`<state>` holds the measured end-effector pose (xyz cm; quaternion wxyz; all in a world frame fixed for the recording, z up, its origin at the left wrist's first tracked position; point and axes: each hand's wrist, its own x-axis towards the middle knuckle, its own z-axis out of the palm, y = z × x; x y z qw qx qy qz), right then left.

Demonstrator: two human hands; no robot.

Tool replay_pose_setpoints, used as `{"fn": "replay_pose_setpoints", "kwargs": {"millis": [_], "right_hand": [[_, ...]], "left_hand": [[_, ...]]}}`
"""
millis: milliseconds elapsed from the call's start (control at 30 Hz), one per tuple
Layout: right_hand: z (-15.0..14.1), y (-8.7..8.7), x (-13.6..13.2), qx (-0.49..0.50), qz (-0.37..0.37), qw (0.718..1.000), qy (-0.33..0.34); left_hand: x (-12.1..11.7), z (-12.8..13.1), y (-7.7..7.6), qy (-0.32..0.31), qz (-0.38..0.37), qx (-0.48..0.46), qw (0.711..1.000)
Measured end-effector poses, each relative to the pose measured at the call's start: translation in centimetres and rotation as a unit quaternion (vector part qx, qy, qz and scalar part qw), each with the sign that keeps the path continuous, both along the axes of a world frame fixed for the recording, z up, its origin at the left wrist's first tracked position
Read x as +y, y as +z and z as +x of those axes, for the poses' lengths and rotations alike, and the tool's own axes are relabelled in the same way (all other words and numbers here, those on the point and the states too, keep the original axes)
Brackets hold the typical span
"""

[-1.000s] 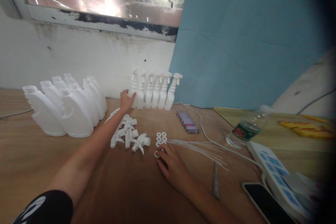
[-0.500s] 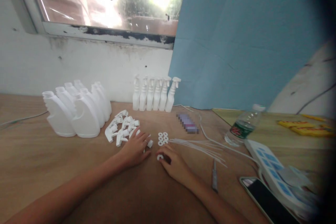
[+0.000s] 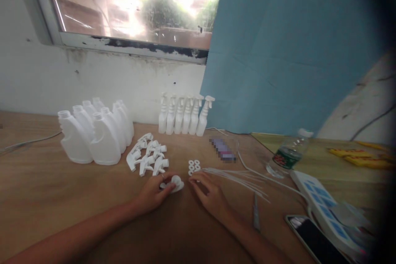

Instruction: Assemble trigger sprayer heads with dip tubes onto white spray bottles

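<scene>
My left hand (image 3: 156, 192) is closed around a white trigger spray head (image 3: 177, 182), whose round collar shows beyond the fingertips. Just to its right, my right hand (image 3: 206, 189) has thumb and fingers pinched together. The small white washer seen in that pinch earlier is now hidden by the fingers. Several white washers (image 3: 194, 165) lie in two short rows right behind the right hand. A loose group of white trigger spray heads (image 3: 147, 156) rests on the table beyond the left hand.
White empty-looking bottles (image 3: 105, 142) stand at left, assembled spray bottles (image 3: 182, 121) by the wall. Thin clear tubes (image 3: 241, 179) and a knife-like tool (image 3: 256, 214) lie right. Farther right are a phone (image 3: 312, 235), power strip (image 3: 321, 202) and water bottle (image 3: 286, 159).
My left hand has drawn back from the pile towards me with a trigger spray head in its grasp. My right hand stays near the washers, its fingers now covering the washer.
</scene>
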<state>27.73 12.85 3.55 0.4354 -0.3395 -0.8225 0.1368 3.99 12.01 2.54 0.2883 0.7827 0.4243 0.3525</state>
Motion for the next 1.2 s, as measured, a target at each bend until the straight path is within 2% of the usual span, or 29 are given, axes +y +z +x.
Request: {"fn": "replay_pose_setpoints", "kwargs": {"millis": [167,300,433,533,733,900,1067,1200], "right_hand": [[-1.8,1.0,0.1,-0.021,0.033,0.997,0.063],[-2.7,0.6,-0.5,-0.057,0.052,0.991,0.108],[-2.9,0.4,-0.9,-0.09,0.062,0.986,0.129],[-2.9,0.3,-0.8,-0.106,0.051,0.986,0.117],[-3.0,-0.4,-0.5,-0.093,0.02,0.992,0.084],[-2.8,-0.9,-0.3,-0.086,0.018,0.991,0.098],[-2.6,-1.1,-0.2,-0.084,0.003,0.992,0.096],[-2.7,-1.0,-0.2,-0.093,0.007,0.992,0.082]], "left_hand": [[0.9,-0.7,-0.1,-0.099,-0.028,-0.02,0.994],[0.8,-0.7,-0.2,-0.086,-0.015,-0.041,0.995],[0.7,-0.7,0.1,-0.105,-0.014,-0.061,0.992],[0.5,-0.8,0.0,-0.084,0.012,-0.047,0.995],[-0.2,-1.4,0.1,-0.038,0.047,0.069,0.996],[-0.5,-1.3,0.5,-0.046,0.091,0.108,0.989],[-0.4,-1.2,0.1,-0.078,0.152,0.155,0.973],[-0.1,-1.1,-0.1,-0.078,0.173,0.16,0.969]]}}
